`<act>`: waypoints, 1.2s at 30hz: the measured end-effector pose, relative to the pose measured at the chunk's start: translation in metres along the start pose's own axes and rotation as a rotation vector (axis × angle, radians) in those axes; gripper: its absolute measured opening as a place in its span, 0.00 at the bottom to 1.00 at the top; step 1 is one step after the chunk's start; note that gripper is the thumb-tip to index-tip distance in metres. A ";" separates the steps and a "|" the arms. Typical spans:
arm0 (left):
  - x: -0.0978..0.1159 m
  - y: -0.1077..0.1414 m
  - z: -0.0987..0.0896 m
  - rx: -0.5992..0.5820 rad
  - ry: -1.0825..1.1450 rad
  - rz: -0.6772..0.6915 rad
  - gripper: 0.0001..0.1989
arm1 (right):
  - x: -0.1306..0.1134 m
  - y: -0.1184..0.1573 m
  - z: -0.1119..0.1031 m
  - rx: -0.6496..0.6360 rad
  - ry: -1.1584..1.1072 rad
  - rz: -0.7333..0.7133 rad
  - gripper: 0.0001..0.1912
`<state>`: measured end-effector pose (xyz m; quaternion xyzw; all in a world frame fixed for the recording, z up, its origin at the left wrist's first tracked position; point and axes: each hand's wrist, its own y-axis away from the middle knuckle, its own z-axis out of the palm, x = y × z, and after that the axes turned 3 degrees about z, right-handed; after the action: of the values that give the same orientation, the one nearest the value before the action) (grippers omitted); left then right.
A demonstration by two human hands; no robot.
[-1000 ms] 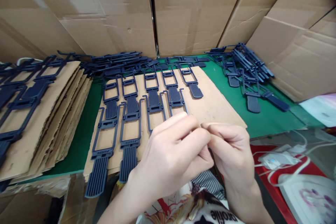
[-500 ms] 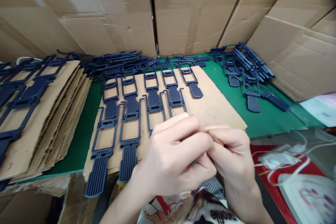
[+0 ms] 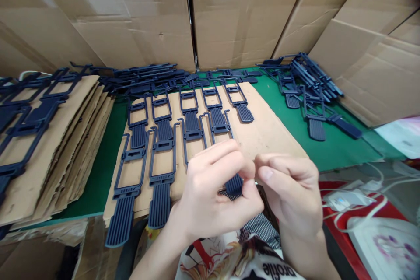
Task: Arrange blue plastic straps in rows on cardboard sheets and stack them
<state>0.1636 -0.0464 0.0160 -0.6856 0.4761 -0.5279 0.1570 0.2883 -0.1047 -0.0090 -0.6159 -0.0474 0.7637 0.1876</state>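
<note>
My left hand (image 3: 215, 192) and my right hand (image 3: 292, 197) are close together over the near edge of a cardboard sheet (image 3: 271, 133). Thumb and fingers of the left hand curl into a pinch. The right hand is closed, its thumb pressed against the bent index finger. Whatever lies between the fingertips is too small or hidden to make out. Two rows of dark blue plastic frames with ribbed tongues lie on the sheet, among them a front left one (image 3: 121, 221). My left hand partly covers another frame, whose ribbed tongue (image 3: 234, 185) shows below the fingers.
Stacked cardboard sheets (image 3: 70, 157) carrying more blue frames stand at left. Loose blue frames lie in a back heap (image 3: 147, 76) and a right heap (image 3: 313, 78) on the green table (image 3: 334, 155). Cardboard boxes (image 3: 249, 13) wall the back. White cables (image 3: 377, 201) run at right.
My hands have drawn slightly apart, opening a small gap between their fingertips. The ribbed tongue behind the left hand has come into view. The laid-out frames have not moved.
</note>
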 end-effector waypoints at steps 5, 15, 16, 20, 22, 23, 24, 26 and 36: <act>0.002 -0.001 0.000 0.015 0.018 0.029 0.08 | 0.004 -0.003 -0.003 -0.020 -0.074 0.078 0.25; 0.006 0.000 -0.008 -0.175 -0.336 0.072 0.06 | 0.007 -0.002 -0.005 0.045 0.189 0.030 0.22; 0.007 0.000 -0.009 -0.201 -0.375 0.070 0.06 | 0.006 -0.003 -0.005 0.045 0.221 0.021 0.22; 0.009 0.000 -0.008 -0.244 -0.431 0.079 0.07 | 0.004 -0.002 -0.002 0.049 0.305 -0.011 0.21; 0.009 0.000 -0.007 -0.232 -0.419 0.088 0.09 | 0.004 0.000 -0.001 0.059 0.325 -0.014 0.21; 0.009 0.001 -0.006 -0.223 -0.411 0.092 0.10 | 0.004 0.002 0.000 0.062 0.331 -0.009 0.20; 0.009 0.001 -0.005 -0.212 -0.400 0.098 0.11 | 0.003 0.003 0.000 0.065 0.338 -0.002 0.20; 0.008 0.002 -0.004 -0.193 -0.361 0.116 0.12 | 0.003 0.005 0.000 0.062 0.351 0.010 0.20; 0.003 0.007 -0.004 -0.153 -0.181 0.107 0.10 | -0.002 0.005 0.003 0.025 0.338 -0.080 0.20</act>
<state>0.1564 -0.0514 0.0146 -0.7139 0.5347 -0.4170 0.1747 0.2850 -0.1098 -0.0080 -0.7308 -0.0301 0.6416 0.2311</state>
